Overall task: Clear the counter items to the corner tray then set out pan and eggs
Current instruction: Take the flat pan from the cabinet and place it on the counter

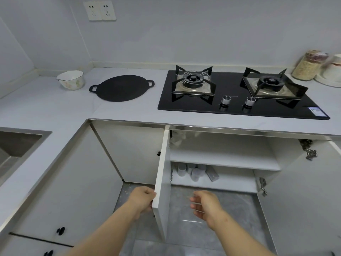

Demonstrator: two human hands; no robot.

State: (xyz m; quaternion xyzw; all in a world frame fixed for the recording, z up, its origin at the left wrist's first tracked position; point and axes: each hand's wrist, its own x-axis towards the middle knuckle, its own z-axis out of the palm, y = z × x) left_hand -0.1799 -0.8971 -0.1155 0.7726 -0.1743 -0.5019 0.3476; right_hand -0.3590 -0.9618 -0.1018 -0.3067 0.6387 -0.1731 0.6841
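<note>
- The left door [162,182] is swung out edge-on and splits the approach; the left hand [143,198] grips its edge.
- Right of the left door: cabinet mouth open, upper shelf [221,159] bare.
- Lower shelf, just right of the left door: grey cups [191,172] clustered (blurred).
- Far right of the left door: second door [304,200] swung wide, hinges [263,186] jutting inward.
</note>
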